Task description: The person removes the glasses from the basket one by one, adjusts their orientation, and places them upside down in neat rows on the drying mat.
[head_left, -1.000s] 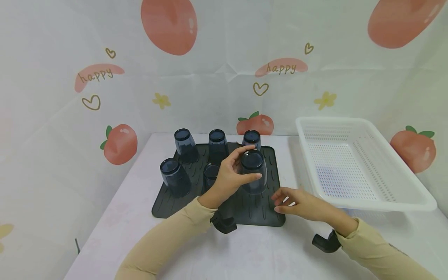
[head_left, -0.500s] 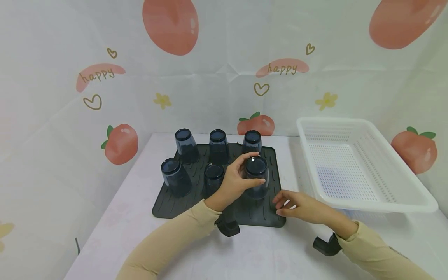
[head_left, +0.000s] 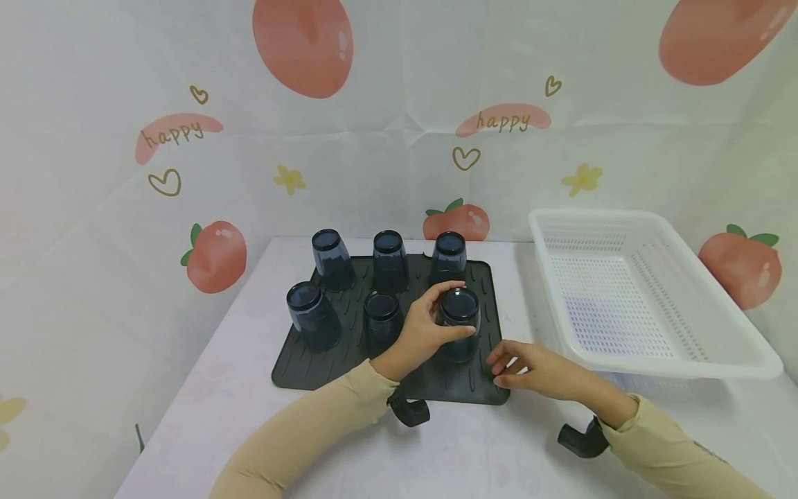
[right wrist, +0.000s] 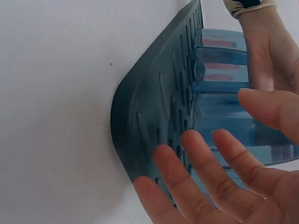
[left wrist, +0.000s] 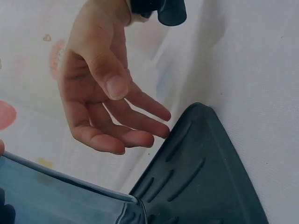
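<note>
Bottom up on the dark ribbed drying mat (head_left: pixel 449 384) stands a blue glass tumbler (head_left: pixel 460 308) at the front right. My left hand (head_left: pixel 424 329) holds it from its left, thumb on the near side and fingers round the far side. In the left wrist view the tumbler (left wrist: pixel 56 196) shows its rim end down at the mat. My right hand (head_left: pixel 539 367) hovers by the mat's right front corner, fingers loosely bent and holding nothing. Several similar tumblers (head_left: pixel 314 319) stand upside down in two rows to the left and behind.
A white perforated plastic basket (head_left: pixel 548 305) stands at the right, beyond my right hand. Behind the table (head_left: pixel 486 450) hangs a white cloth (head_left: pixel 374 166) printed with peaches. Black wrist camera mounts (head_left: pixel 582 440) jut out under both forearms.
My left hand has moved the tumbler toward me, slightly right and down onto the mat, away from the one behind it. The right hand has shifted only slightly.
</note>
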